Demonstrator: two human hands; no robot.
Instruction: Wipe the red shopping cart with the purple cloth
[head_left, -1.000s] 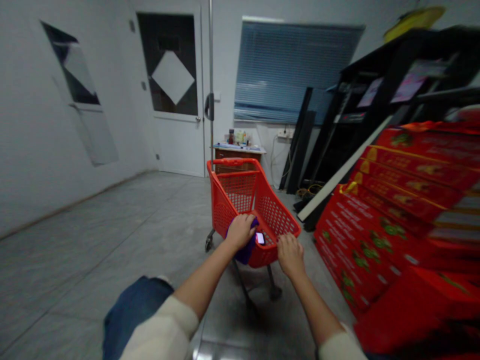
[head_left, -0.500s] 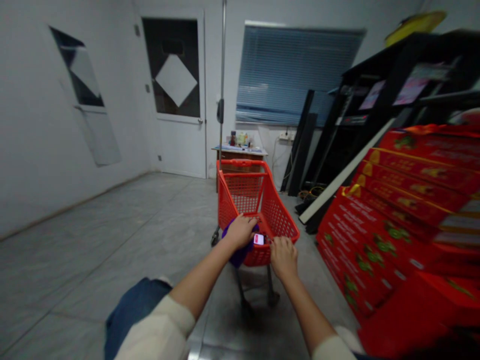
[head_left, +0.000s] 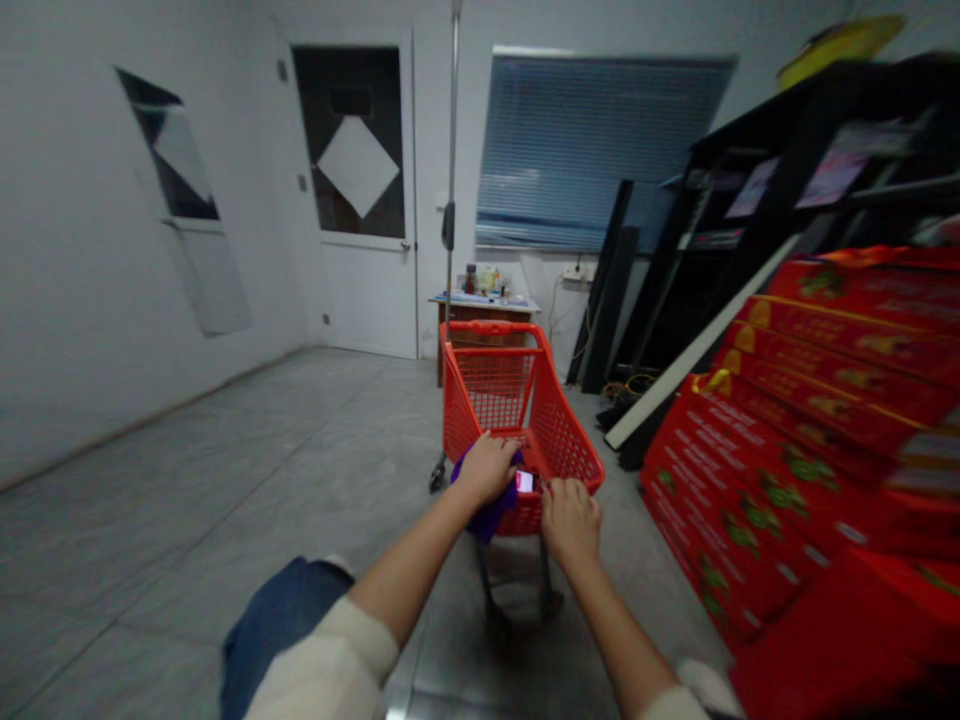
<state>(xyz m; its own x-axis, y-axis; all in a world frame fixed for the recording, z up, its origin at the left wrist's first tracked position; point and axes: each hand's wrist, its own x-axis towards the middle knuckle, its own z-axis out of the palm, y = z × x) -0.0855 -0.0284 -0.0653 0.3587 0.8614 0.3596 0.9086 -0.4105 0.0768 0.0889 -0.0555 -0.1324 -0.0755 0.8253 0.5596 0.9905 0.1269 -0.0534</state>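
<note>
A red plastic shopping cart (head_left: pixel 491 352) stands in front of me, its basket of perforated mesh. My left hand (head_left: pixel 489 470) is closed on a purple cloth (head_left: pixel 487 520) at the left of the basket's near rim. Part of the cloth hangs down outside the basket. With its fingers curled over the same rim, my right hand (head_left: pixel 571 515) grips the near right part. Between the two hands is a small white and pink label or screen (head_left: pixel 525 482); which one I cannot tell.
Red printed boxes (head_left: pixel 757 500) are stacked along the right, beside a black rack (head_left: pixel 787 130). A long white board (head_left: pixel 697 345) leans there. Behind the cart are a small table (head_left: pixel 484 300) and a tall metal pole (head_left: pixel 454 130). A white door (head_left: pixel 364 290) is at the back left.
The whole view has shifted slightly, so things sit a little farther right and lower. Both hands keep their places at the cart's rim.
</note>
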